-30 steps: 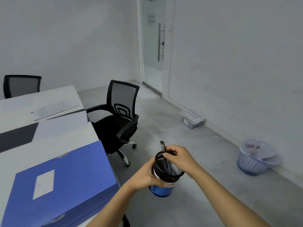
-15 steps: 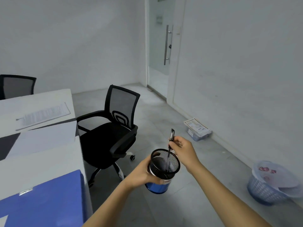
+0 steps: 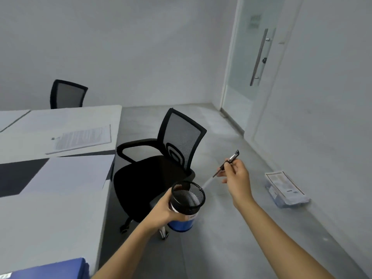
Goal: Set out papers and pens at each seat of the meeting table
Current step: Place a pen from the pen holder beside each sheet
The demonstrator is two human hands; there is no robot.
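The left hand (image 3: 165, 210) gripped the black mesh pen holder (image 3: 189, 198) round its side and held it over the floor, beside the office chair (image 3: 171, 158) and apart from the meeting table (image 3: 50, 218). The right hand (image 3: 237, 178) pinched a pen (image 3: 209, 180) near its upper end. The pen was tilted, with its lower tip at the holder's rim. A printed paper (image 3: 80, 137) lay on the table at the seat by the chair, with no pen visible beside it.

Possible faults:
- The tip could catch on the mesh rim and tip the holder or jerk the pen out of the pinch.
- The pinch sat high on the barrel, so the pen could swing or drop to the floor.
- Whether further pens remained in the holder could not be determined. If any did, tilting it could spill them.

Change from half a second earlier: the pen had stood nearly upright inside the holder with the right hand just above the rim. It was now almost fully withdrawn, and the right hand was raised and further right. The blue folder (image 3: 50, 268) showed only as a corner.
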